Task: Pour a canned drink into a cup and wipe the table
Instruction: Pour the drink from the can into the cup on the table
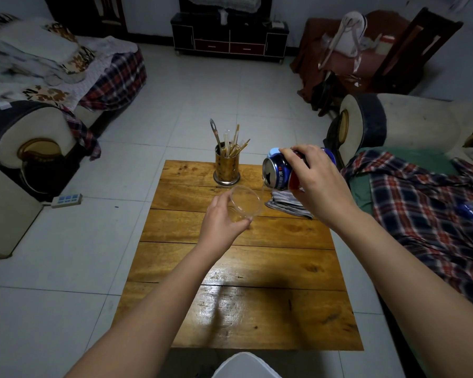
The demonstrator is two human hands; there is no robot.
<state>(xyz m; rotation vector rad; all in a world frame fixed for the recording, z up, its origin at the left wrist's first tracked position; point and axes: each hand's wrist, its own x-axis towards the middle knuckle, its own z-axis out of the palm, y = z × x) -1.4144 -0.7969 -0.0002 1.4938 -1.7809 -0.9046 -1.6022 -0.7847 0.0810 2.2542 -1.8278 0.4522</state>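
Table (238, 268) first, then cloth, can and cup: pour under way, wipe not yet begun.

You work over the far end of the table, probably so any spill lands on wood near the folded striped cloth (287, 204), which lies at the table's right edge, untouched and handy for wiping. Your right hand (311, 181) clasps the blue can (277, 173) from above, fingers wrapped round its body; the can is tipped almost level, its open mouth turned left and hanging past your fingertips, above the cup's rim. Your left hand (221, 222) grips the clear cup (245, 204) from its left side, lifted and tilted toward the can, likely to soften the stream. Whether liquid is running, you cannot tell.
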